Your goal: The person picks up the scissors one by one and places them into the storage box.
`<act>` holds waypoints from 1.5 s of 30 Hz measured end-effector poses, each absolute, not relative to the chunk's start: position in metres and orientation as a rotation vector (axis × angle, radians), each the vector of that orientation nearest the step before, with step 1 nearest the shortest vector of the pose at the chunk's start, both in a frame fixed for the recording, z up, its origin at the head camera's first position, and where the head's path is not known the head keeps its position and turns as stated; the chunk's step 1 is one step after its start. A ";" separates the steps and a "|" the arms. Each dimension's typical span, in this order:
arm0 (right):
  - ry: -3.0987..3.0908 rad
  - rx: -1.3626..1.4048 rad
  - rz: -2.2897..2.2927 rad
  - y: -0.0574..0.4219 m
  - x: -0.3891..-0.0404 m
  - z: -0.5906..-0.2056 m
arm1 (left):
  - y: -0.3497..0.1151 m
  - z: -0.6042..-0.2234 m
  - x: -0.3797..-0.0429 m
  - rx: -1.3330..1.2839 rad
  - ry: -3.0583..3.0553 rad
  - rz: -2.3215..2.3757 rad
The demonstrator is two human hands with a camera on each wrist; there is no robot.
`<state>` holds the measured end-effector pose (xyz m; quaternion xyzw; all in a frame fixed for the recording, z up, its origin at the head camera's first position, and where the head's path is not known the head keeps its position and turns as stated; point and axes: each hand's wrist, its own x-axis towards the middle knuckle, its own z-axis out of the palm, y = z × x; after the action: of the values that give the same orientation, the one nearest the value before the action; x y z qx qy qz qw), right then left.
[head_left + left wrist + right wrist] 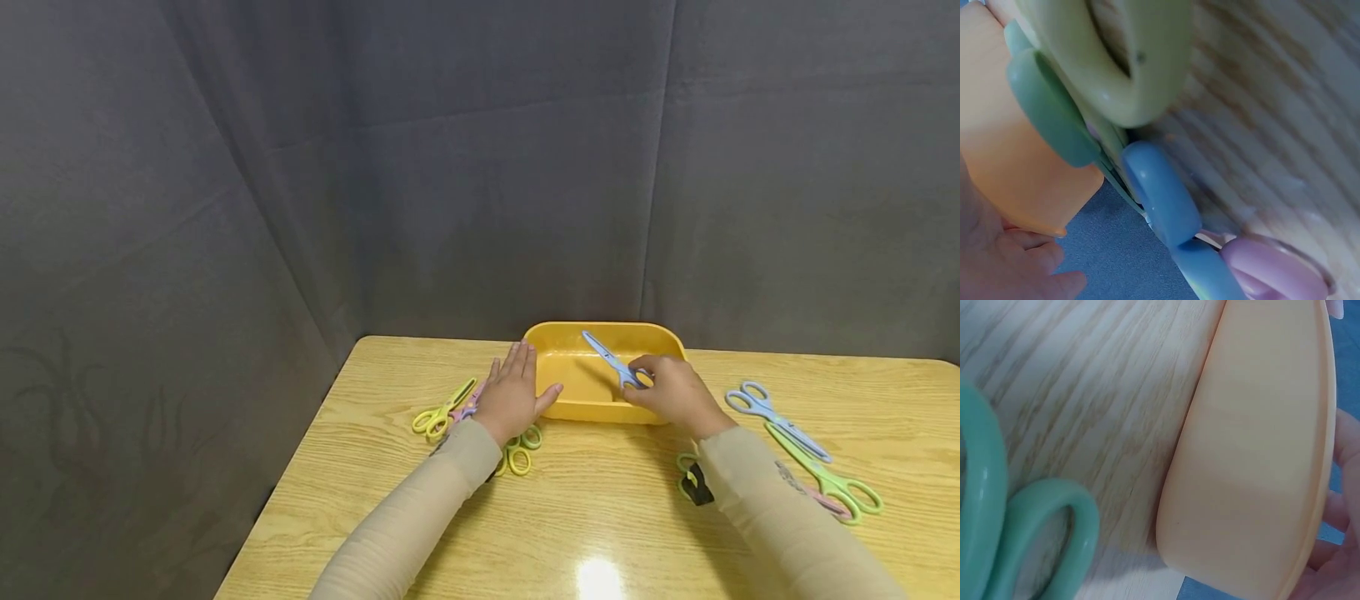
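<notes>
Pinching the pale blue scissors [613,360] by the handle end: right hand [675,393], thumb and fingers curled on the loops, over the right half of the yellow bin [600,412]. Left hand [510,404] spread flat, fingers straight, at the bin's left rim; can't tell how firmly it touches.

View differences: the held scissors show only in head view. Right wrist gives the bin's smooth outer wall, rim running down the right of the frame, fingers past it, teal-green loops [1050,484] lower left. Left wrist gives a close look at what the left hand partly covers in head view: pale yellow-green loop at top centre, green handle [1047,112] upper left, blue handle [1163,194] at centre, pink handle [1275,272] lower right. Bin reads orange in both wrist views.

Held scissors: blades together, tip to upper left, small dark mark partway along the blade. They sit above the bin floor in the picture; blade contact with the bin unclear.

Further out on the wood-grain tabletop [600,500]: yellow scissors [448,407] left of the left hand; more blue scissors [767,412] and long green scissors [821,473] right of the right sleeve [780,517]. Grey curtain [510,167] behind.
</notes>
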<state>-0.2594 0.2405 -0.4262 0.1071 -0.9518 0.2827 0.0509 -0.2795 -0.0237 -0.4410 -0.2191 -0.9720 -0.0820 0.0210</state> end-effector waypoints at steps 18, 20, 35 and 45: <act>-3.014 0.282 0.774 0.235 -0.263 -0.421 | -0.023 -0.446 -0.283 -0.639 -3.042 -0.250; -3.032 0.278 0.767 0.234 -0.262 -0.421 | -0.023 -0.447 -0.284 -0.640 -3.042 -0.247; -3.112 0.233 0.730 0.233 -0.264 -0.415 | -0.023 -0.442 -0.281 -0.655 -3.027 -0.249; -3.180 0.184 0.742 0.233 -0.266 -0.412 | -0.022 -0.441 -0.279 -0.652 -3.021 -0.239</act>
<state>-0.2659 0.2327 -0.4116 0.0562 -0.9703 0.2264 -0.0644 -0.2793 -0.0221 -0.4405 -0.2103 -0.9744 -0.0769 0.0211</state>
